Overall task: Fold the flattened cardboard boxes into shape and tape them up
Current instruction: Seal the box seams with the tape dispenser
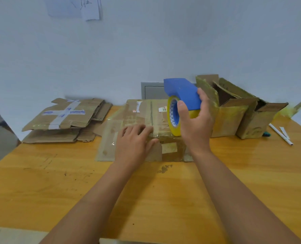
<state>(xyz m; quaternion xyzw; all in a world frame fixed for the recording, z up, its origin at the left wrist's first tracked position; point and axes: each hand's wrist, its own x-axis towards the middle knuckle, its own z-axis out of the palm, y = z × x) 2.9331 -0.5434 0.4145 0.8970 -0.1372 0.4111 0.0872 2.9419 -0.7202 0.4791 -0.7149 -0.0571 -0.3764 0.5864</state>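
Observation:
A folded cardboard box [146, 111] stands in the middle of the wooden table [58, 182], its top flaps closed and covered in old tape. My left hand [135, 140] lies flat on the box's near top edge, fingers straight, pressing the flaps down. My right hand [193, 118] grips a blue tape dispenser [181, 92] holding a yellow tape roll [173, 117], which rests on the right part of the box top. A flap of the box lies flat on the table to the left.
A pile of flattened cardboard boxes [65, 118] lies at the back left. Two folded, open-topped boxes [234, 106] stand at the back right. A white pen [280, 133] lies by the right table edge. The wall is close behind.

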